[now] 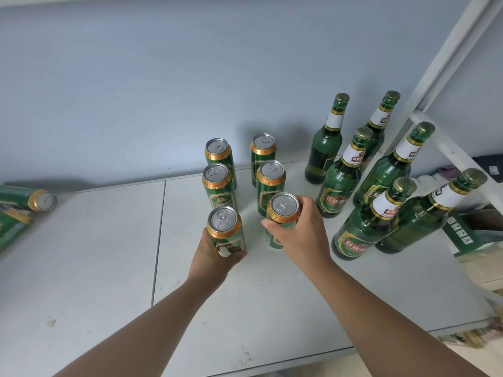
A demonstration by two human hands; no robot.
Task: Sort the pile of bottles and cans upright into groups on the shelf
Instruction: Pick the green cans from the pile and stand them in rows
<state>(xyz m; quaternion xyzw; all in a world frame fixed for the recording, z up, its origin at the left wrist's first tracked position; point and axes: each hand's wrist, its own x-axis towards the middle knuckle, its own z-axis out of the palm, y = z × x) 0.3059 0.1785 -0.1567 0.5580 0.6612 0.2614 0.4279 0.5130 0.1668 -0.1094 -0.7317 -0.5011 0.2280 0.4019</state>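
Note:
Several green beer cans stand upright in two rows on the white shelf. My left hand grips the front left can low on its body. My right hand wraps the front right can from the right side. Both cans are upright at the shelf surface. Behind them stand the other upright cans. Several green glass bottles stand upright in a group to the right. At the far left a can lies on its side, with more green cans lying beside it, cut off by the frame.
A grey-blue wall closes the back of the shelf. A white shelf post and crossbar rise at the right. Beyond the right edge, lower down, sit a green carton and dark clutter.

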